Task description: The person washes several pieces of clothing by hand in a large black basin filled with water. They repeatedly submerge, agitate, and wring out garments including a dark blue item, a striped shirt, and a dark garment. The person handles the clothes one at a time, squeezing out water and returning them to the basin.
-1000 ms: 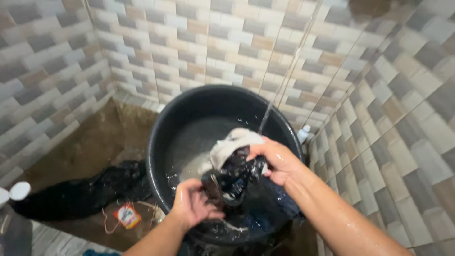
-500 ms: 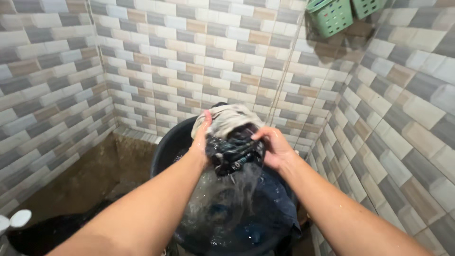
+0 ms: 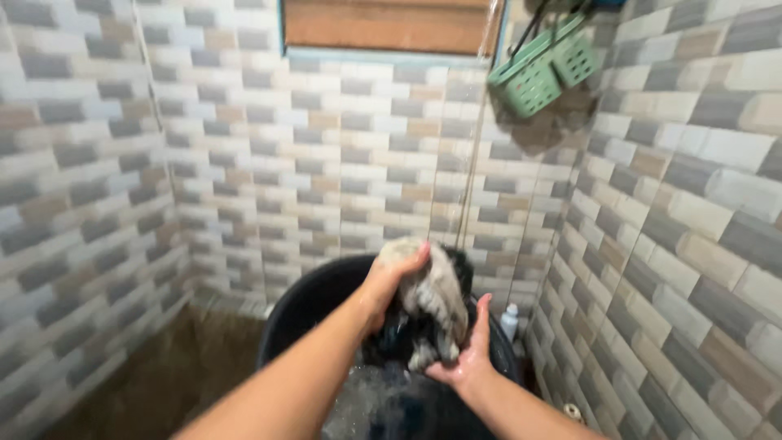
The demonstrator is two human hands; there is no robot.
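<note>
Dim, warm light falls from above, weakest in the brown floor corner far left of the left hand (image 3: 397,281). Motion blur softens both hands and the wet grey-and-black cloth bundle (image 3: 433,305). Tiled walls bow at the frame edges.

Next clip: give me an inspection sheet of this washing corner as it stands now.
Surface: brown floor, dim, bare patch at lower left.
Job's things: wet bundle of cloth, pale and dark, held above a large black tub.
Clutter: small white bottle by the right wall.
Hands: left hand grips the top of the cloth; right hand supports it from below.
Cables: thin line hanging down the back wall; whether cord or water, cannot tell.
Surroundings: tiled walls, green basket hanging at upper right, brown panel above.
</note>
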